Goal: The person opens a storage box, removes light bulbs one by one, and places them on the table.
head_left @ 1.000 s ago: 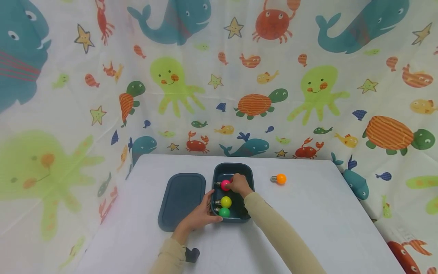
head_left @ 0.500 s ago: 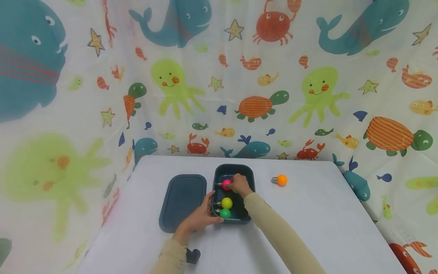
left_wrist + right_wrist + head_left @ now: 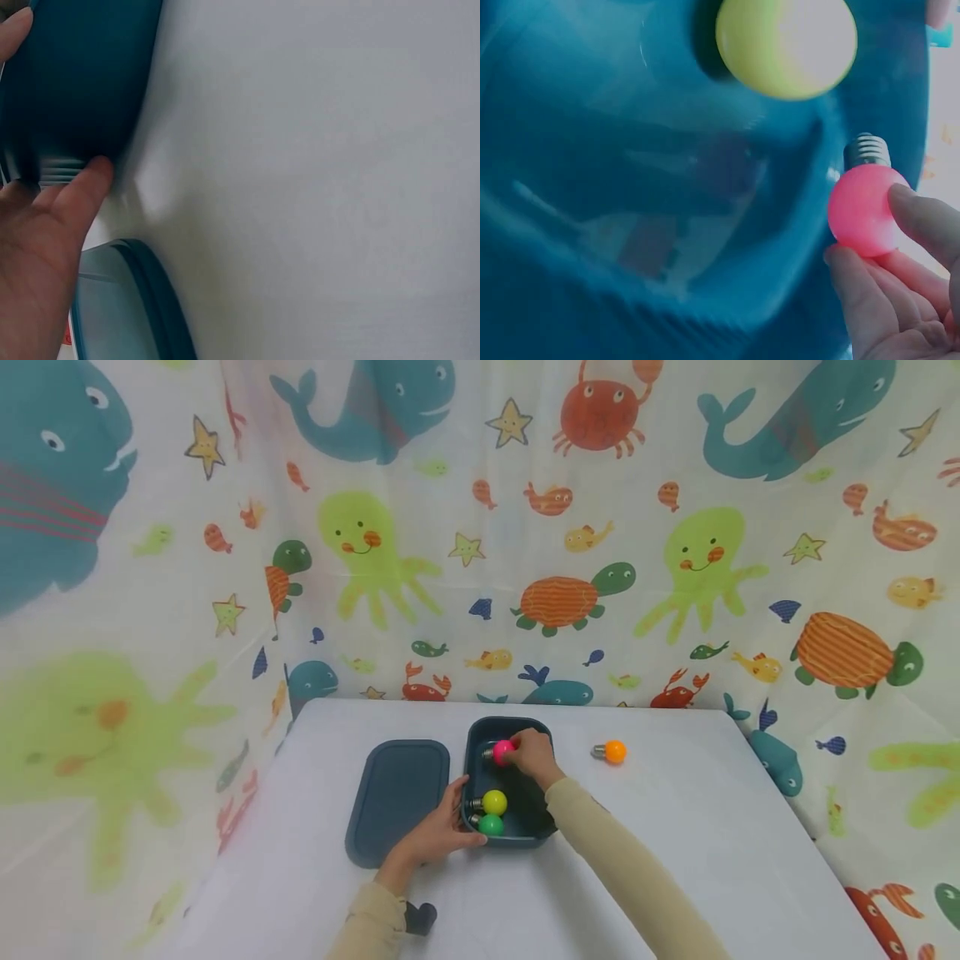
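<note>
Bright even light, soft shadows, head view warped at edges, wrist views blurred

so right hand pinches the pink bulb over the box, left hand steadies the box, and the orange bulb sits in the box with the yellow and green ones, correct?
Not quite: the orange bulb lies on the table, outside the box, to its right, as the head view shows. The right hand pinches the pink bulb, the left hand steadies the box, and the yellow bulb and green bulb are inside.
</note>
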Action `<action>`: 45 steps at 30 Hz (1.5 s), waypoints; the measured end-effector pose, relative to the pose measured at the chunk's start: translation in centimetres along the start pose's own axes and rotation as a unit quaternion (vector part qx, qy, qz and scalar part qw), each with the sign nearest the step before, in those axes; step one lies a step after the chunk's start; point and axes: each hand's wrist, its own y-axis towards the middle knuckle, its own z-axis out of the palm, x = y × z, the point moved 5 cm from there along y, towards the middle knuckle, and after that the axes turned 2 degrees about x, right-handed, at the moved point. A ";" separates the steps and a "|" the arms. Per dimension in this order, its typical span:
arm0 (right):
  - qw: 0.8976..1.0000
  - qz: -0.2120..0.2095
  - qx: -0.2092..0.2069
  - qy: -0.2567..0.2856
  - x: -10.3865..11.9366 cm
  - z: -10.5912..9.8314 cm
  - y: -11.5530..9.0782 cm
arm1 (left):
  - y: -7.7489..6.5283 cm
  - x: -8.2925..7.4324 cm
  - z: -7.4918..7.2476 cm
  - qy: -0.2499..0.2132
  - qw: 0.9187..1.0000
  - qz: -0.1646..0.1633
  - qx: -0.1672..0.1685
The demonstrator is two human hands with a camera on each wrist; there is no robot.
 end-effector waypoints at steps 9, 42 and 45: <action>1.000 -0.012 0.002 0.015 -1.8 -4.5 -0.6 | 0.3 -0.5 0.3 0.008 1.000 -0.006 -0.007; 0.998 0.015 0.047 -0.026 -17.6 -13.0 -7.2 | -3.4 -2.7 5.8 -0.014 0.999 -0.016 -0.046; 0.997 0.026 0.067 -0.028 -18.7 -13.1 -7.8 | -4.1 -3.0 6.9 -0.018 0.998 -0.018 -0.051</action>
